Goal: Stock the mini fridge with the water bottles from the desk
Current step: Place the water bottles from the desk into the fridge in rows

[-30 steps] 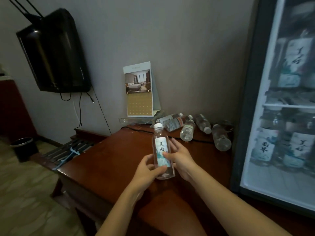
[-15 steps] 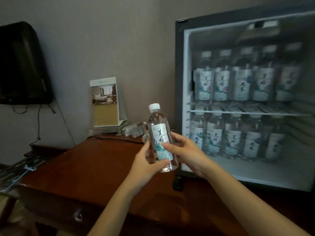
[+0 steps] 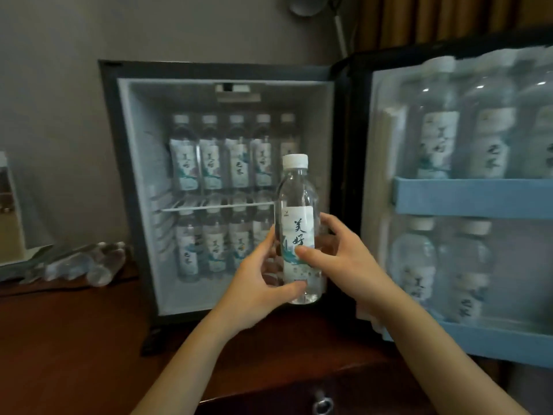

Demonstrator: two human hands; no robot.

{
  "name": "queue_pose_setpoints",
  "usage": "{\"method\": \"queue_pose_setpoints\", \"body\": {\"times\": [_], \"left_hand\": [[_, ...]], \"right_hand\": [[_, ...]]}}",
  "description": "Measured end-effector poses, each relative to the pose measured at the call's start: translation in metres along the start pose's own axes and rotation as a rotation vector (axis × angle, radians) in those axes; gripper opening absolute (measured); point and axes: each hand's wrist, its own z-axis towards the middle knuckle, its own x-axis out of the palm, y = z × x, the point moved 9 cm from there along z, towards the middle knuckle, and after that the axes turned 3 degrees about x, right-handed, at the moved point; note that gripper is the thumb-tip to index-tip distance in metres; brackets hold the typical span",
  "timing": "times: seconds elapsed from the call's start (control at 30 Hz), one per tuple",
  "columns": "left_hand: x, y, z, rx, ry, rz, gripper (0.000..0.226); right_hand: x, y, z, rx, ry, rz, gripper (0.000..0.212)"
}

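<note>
A clear water bottle point(image 3: 296, 199) with a white cap and a white-green label stands upright in both my hands, in front of the open mini fridge point(image 3: 140, 187). My left hand point(image 3: 257, 283) grips its lower left side. My right hand point(image 3: 344, 259) holds its right side with the thumb across the label. Inside the fridge, rows of the same bottles point(image 3: 221, 157) fill the upper wire shelf and the floor below. The open fridge door point(image 3: 466, 199) on the right carries more bottles in its two blue racks.
Several loose bottles point(image 3: 89, 265) lie on their sides on the brown desk point(image 3: 74, 339) left of the fridge. A standing calendar card point(image 3: 9, 211) shows at the left edge. A drawer handle point(image 3: 322, 404) sits at the desk's front edge.
The view has swung right, from the desk's loose bottles to the open fridge. Both hands have carried the bottle along and it is now held in front of the fridge interior.
</note>
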Motion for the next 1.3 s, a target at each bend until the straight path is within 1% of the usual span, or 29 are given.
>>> {"method": "queue_pose_setpoints", "body": {"times": [0.1,0.17,0.23,0.33,0.43,0.53,0.67,0.73,0.87,0.93,1.07,1.2,1.3], "left_hand": [[0.058,-0.027,0.011,0.123,0.05,-0.031,0.085],[0.094,-0.043,0.014,0.198,0.069,-0.049,0.087],[0.128,-0.055,0.016,0.261,0.09,-0.059,0.088],[0.178,-0.072,0.022,0.319,0.17,-0.071,0.087],[0.217,-0.094,0.032,0.389,0.232,-0.008,0.089],[0.234,-0.109,0.045,0.441,0.191,0.045,0.071],[0.236,-0.119,0.052,0.52,0.108,0.087,0.064],[0.232,-0.12,0.052,0.519,0.064,0.095,0.057],[0.22,-0.115,0.054,0.484,-0.008,0.129,0.046],[0.213,-0.114,0.055,0.474,-0.028,0.144,0.044],[0.202,-0.114,0.054,0.471,-0.035,0.179,0.043],[0.194,-0.109,0.052,0.468,-0.034,0.202,0.041],[0.191,-0.103,0.05,0.447,-0.033,0.212,0.038]], "right_hand": [[-0.053,0.011,-0.034,-0.011,-0.077,-0.086,0.053],[-0.083,0.021,-0.059,-0.033,-0.121,-0.157,0.053],[-0.112,0.028,-0.083,-0.054,-0.185,-0.202,0.059],[-0.157,0.033,-0.117,-0.07,-0.307,-0.238,0.07],[-0.196,0.037,-0.144,-0.078,-0.4,-0.24,0.072],[-0.225,0.033,-0.159,-0.07,-0.48,-0.238,0.07],[-0.25,0.014,-0.166,-0.035,-0.553,-0.241,0.065],[-0.256,0.001,-0.162,-0.001,-0.548,-0.28,0.064],[-0.253,-0.031,-0.147,0.11,-0.47,-0.4,0.067],[-0.248,-0.044,-0.139,0.161,-0.434,-0.467,0.069],[-0.239,-0.059,-0.129,0.181,-0.36,-0.458,0.067],[-0.241,-0.068,-0.13,0.247,-0.374,-0.488,0.062],[-0.24,-0.067,-0.13,0.252,-0.365,-0.535,0.059]]}}
